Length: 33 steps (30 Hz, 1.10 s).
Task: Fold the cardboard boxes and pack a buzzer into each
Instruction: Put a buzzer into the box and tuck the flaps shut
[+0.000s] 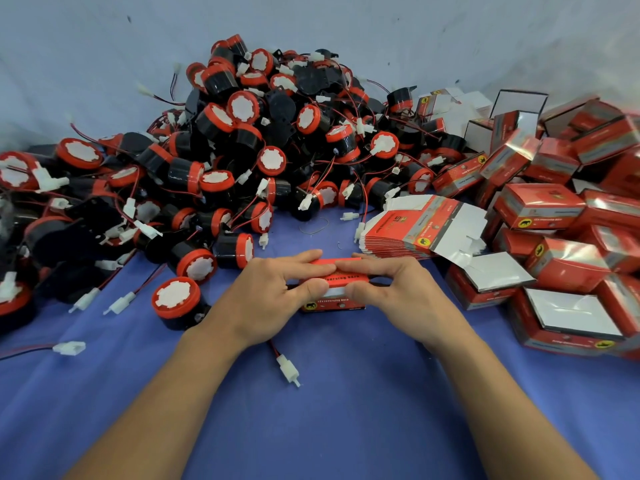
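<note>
Mostly behind fingers (pixel 298 263): red box (pixel 341 278).

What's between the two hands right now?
A red box, seen in the head view. The left hand and the right hand pinch it from either end.

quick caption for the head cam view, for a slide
Left hand and right hand grip a red box over the blue cloth, heap of buzzers behind, folded boxes at right.
</note>
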Available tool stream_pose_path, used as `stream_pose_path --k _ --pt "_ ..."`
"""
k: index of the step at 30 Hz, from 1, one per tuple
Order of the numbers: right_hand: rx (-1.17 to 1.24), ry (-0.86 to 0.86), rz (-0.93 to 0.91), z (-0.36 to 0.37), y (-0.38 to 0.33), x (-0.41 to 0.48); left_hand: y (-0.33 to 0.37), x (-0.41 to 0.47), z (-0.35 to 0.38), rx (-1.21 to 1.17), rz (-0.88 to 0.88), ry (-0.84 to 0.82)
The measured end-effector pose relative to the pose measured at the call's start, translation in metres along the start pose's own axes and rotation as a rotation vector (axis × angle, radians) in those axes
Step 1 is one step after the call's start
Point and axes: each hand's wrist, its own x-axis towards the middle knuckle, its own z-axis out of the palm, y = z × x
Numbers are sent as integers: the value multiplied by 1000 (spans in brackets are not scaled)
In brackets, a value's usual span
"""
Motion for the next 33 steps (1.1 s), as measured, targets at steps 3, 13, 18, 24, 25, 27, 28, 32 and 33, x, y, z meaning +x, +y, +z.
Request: stream_pose_path --k 3,13,18,24,25,27,28,32,33 --pt "5 4 -3 -2 1 2 0 1 1 2 30 16" --pt "-19 2 -49 -1 5 0 3 -1 0 74 -4 40" --pt "15 2 -52 -1 3 -2 4 0 -1 48 -4 47" --pt "165 -41 -5 1 1 -3 -3 1 0 -36 -36 28" --pt "175 -41 -6 1 0 -3 -4 1 -1 -43 -35 26" --pt "182 -35 -10 1 0 -3 -6 2 0 -72 -32 27" --pt "187 -32 -11 2 0 -3 -7 2 0 -96 -37 28" --pt "227 -62 -31 2 -5 -6 -8 3 2 -147 -71 53" --pt "240 -82 -18 0 -6 -7 -9 4 2 -153 -80 53"
